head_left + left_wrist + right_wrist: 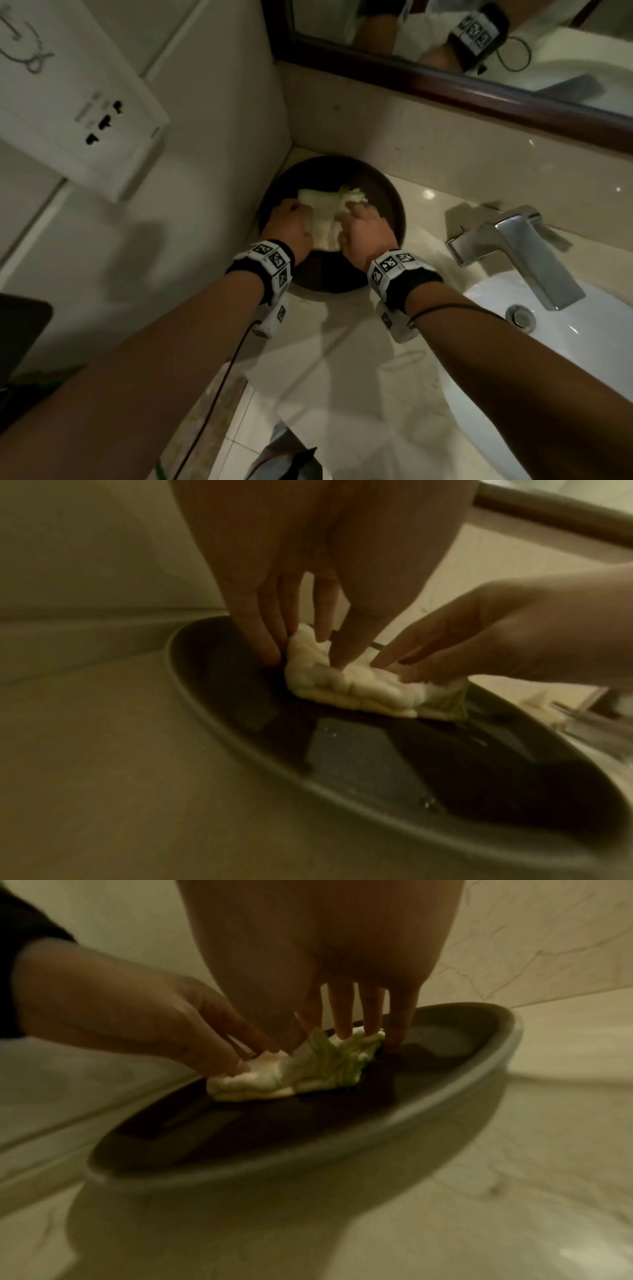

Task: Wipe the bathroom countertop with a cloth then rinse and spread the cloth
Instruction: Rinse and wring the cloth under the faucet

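Observation:
A pale cloth with a green edge lies bunched inside a dark round tray in the back left corner of the countertop. My left hand presses its fingertips on the cloth's left end. My right hand presses straight fingers on the right end. In the left wrist view my left hand has its fingers on the cloth and its thumb beside it on the tray. In the right wrist view my right hand stands on the green part of the cloth.
A chrome faucet and a white basin lie to the right of the tray. A dark-framed mirror runs along the back wall. A socket plate is on the left wall. The tray sits close to both walls.

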